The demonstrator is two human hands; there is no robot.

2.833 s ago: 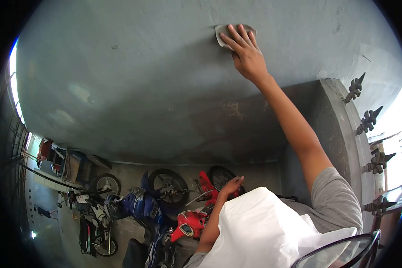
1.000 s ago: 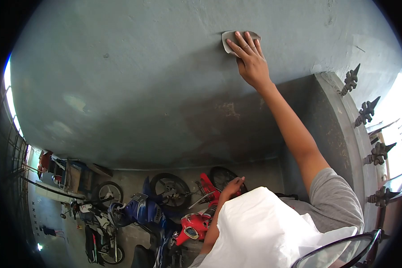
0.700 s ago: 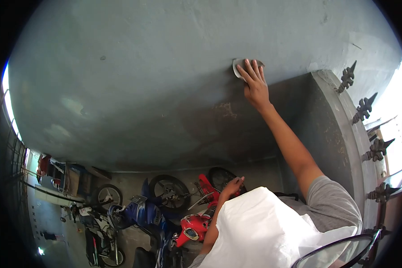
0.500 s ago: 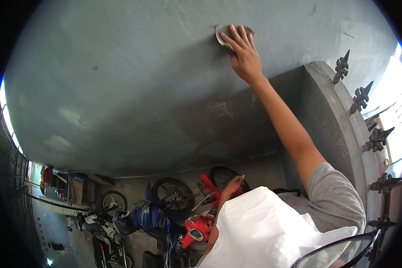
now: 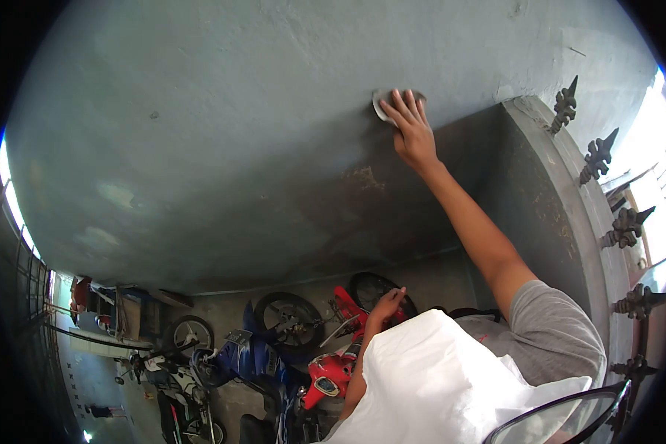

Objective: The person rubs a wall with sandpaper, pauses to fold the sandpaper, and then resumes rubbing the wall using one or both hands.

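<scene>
My right hand (image 5: 414, 133) is pressed against the grey wall (image 5: 237, 89), fingers spread over a thin piece of sandpaper (image 5: 382, 106). One pale edge of the sheet curls off the wall beside my fingers; most of its face is hidden under them. Lower down, my left hand (image 5: 387, 304) hangs in front of my body with loosely bent fingers and nothing visible in it. Behind it in view are the front wheel and red parts of a motorcycle (image 5: 325, 381).
Below the wall stand a blue motorcycle (image 5: 248, 359) and a white-and-black one (image 5: 181, 385). On the right runs a low wall (image 5: 547, 148) topped with pointed metal spikes (image 5: 598, 157). White fabric (image 5: 429, 370) and a glasses rim (image 5: 621, 396) cover the bottom of the view.
My right hand has slid down the wall and slightly to the right with the sandpaper under it. My left hand stays nearly where it was.
</scene>
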